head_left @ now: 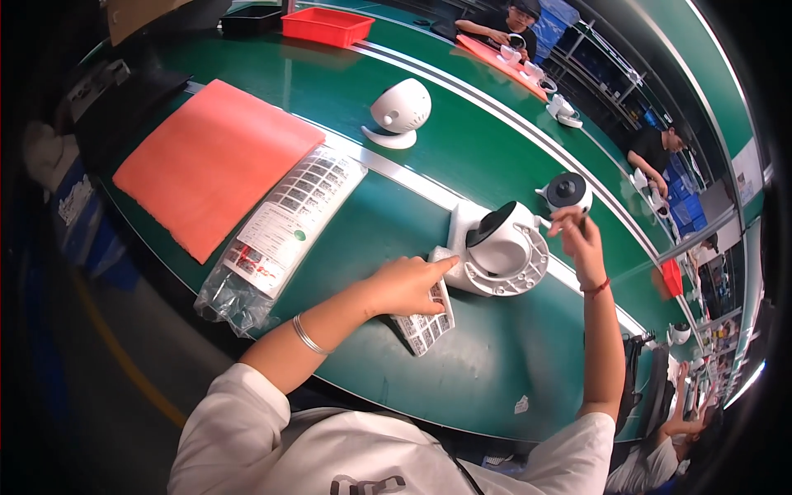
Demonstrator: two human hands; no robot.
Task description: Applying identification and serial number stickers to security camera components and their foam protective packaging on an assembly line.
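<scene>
My left hand (404, 285) grips a folded sheet of stickers (431, 328), its index finger stretched toward a white device. This white rounded device (521, 268) lies on the green bench with its ring-shaped, hollow underside showing and a black disc (492, 223) tilted up on it. Just right of it, my right hand (581, 241) is raised with thumb and fingers drawn together. Whatever those fingers hold, if anything, is too small to make out. Beyond them sits another white device with a black round face (568, 191).
A white device on a curved stand (399, 114) is on the green belt. An orange mat (219, 161) and a plastic-wrapped stack of label sheets (285, 223) lie at left. A red bin (327, 28) stands far back. Co-workers sit across the line and at right.
</scene>
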